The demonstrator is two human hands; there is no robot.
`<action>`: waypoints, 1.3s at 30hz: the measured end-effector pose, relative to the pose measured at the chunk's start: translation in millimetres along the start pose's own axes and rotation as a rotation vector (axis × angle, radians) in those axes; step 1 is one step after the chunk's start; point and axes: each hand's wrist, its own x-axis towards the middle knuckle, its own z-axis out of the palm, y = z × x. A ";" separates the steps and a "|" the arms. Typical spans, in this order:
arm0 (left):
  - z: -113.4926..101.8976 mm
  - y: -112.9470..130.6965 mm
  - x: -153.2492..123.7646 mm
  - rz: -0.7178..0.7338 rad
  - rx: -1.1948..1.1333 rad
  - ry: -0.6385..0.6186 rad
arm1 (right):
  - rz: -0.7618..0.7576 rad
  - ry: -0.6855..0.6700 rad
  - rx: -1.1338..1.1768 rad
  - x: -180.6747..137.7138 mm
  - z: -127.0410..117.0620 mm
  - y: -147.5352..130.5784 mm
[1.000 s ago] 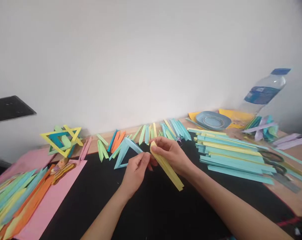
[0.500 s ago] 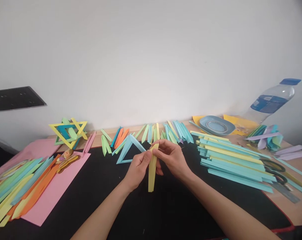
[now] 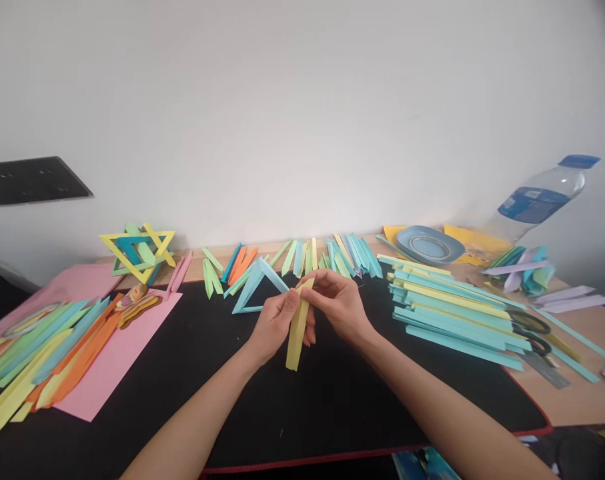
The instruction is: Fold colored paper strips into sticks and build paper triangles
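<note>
Above the black mat (image 3: 302, 413), both hands pinch a yellow paper strip (image 3: 297, 337) near its upper end. My left hand (image 3: 275, 323) is closed, its thumb pressed on the strip's left side. My right hand (image 3: 339, 303) grips the same end from the right, thumb and fingers together. The lower part of the strip hangs down, tilted slightly left. Just behind my left hand, a light blue folded paper triangle (image 3: 249, 287) lies on the mat, partly hidden by the hand.
Blue and yellow strips (image 3: 457, 313) lie stacked at right, beside scissors (image 3: 537, 340). A blue plate (image 3: 429, 244) and a plastic bottle (image 3: 539, 197) stand behind. At left are a pink sheet (image 3: 95, 393), coloured strips (image 3: 47, 360) and a paper star model (image 3: 139, 253).
The strip's lower end has swung a little to the left. My view has shifted, bringing the mat's front edge into sight. Both hands keep their grip.
</note>
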 end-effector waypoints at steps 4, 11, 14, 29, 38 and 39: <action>0.2 2.3 -1.4 0.018 0.082 0.034 | -0.015 0.038 0.006 0.1 1.9 0.2; -0.3 8.8 -2.6 0.026 0.162 0.037 | 0.001 -0.003 0.029 2.3 -1.5 2.3; -0.1 10.9 -3.0 0.001 0.167 0.046 | 0.009 -0.042 0.044 3.6 -4.6 3.6; 3.2 18.0 -5.1 0.026 0.251 0.068 | 0.029 -0.076 0.043 5.2 -6.9 -0.1; 5.0 18.7 -4.8 0.081 0.354 0.068 | 0.014 -0.071 0.020 2.8 -4.1 -2.4; 5.1 18.3 -4.7 0.089 0.369 0.065 | 0.019 -0.064 0.027 2.4 -3.7 -1.5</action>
